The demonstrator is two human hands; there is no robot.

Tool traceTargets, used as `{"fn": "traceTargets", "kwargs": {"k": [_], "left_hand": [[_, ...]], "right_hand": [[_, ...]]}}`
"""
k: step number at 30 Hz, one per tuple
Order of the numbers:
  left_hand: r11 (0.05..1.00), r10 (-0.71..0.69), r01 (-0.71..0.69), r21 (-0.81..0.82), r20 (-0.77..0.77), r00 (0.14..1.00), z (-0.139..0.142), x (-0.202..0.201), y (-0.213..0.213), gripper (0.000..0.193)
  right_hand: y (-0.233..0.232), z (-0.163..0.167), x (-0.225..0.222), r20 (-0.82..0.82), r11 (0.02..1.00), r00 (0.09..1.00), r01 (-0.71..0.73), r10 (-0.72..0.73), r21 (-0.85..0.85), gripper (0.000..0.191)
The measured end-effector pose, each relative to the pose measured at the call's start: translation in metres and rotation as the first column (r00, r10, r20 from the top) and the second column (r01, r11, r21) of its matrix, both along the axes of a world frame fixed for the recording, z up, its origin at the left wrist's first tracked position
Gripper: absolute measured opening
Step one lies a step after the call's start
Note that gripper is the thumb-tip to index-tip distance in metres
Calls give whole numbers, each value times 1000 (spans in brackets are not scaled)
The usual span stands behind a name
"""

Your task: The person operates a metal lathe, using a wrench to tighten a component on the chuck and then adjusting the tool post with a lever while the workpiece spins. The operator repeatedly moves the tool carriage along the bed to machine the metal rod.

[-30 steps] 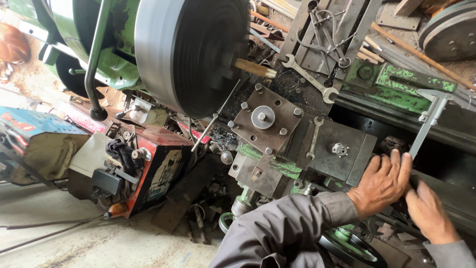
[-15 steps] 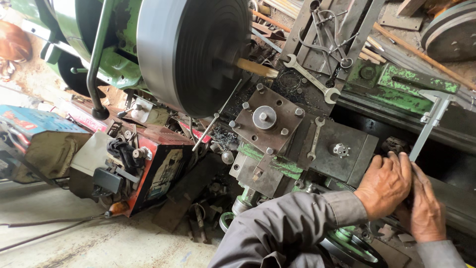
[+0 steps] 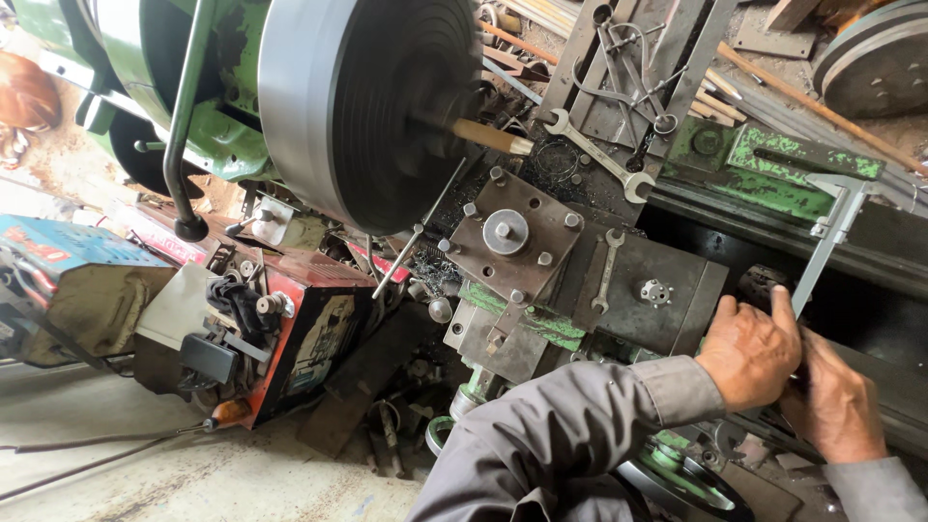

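Together we curl our left hand (image 3: 749, 353) and right hand (image 3: 839, 401) over a dark part beside the caliper (image 3: 822, 242); whether either hand actually grips it, we cannot tell.

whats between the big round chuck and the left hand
In the head view, the square tool post block sits between the chuck and the left hand, then a small spanner lying on the carriage plate.

Soft even daylight, sharp focus, tilted view
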State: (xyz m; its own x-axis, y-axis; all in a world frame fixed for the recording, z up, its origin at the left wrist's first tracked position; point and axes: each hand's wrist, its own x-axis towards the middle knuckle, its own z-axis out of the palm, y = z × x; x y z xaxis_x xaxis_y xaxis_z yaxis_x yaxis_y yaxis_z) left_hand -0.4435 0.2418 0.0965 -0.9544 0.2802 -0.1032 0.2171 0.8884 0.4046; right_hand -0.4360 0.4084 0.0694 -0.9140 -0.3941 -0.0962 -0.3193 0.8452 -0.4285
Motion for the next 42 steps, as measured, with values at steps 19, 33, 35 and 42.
{"fn": "traceTargets", "kwargs": {"k": [19,33,35,42], "left_hand": [[979,49,16,205,-312,949,10,44,-20,73],[977,179,-95,192,-487,855,-63,41,10,63],[976,196,-114,185,-528,826,-65,38,13,62],[984,178,-136,116,-562,808,-64,32,12,61]], "right_hand": [[52,-64,-56,399,975,913,-6,-86,223,42],[48,-75,-109,870,995,484,70,-98,73,24],[46,-73,-114,915,995,395,78,-85,58,22],[42,-75,-125,931,999,365,32,26,-41,19]]}}
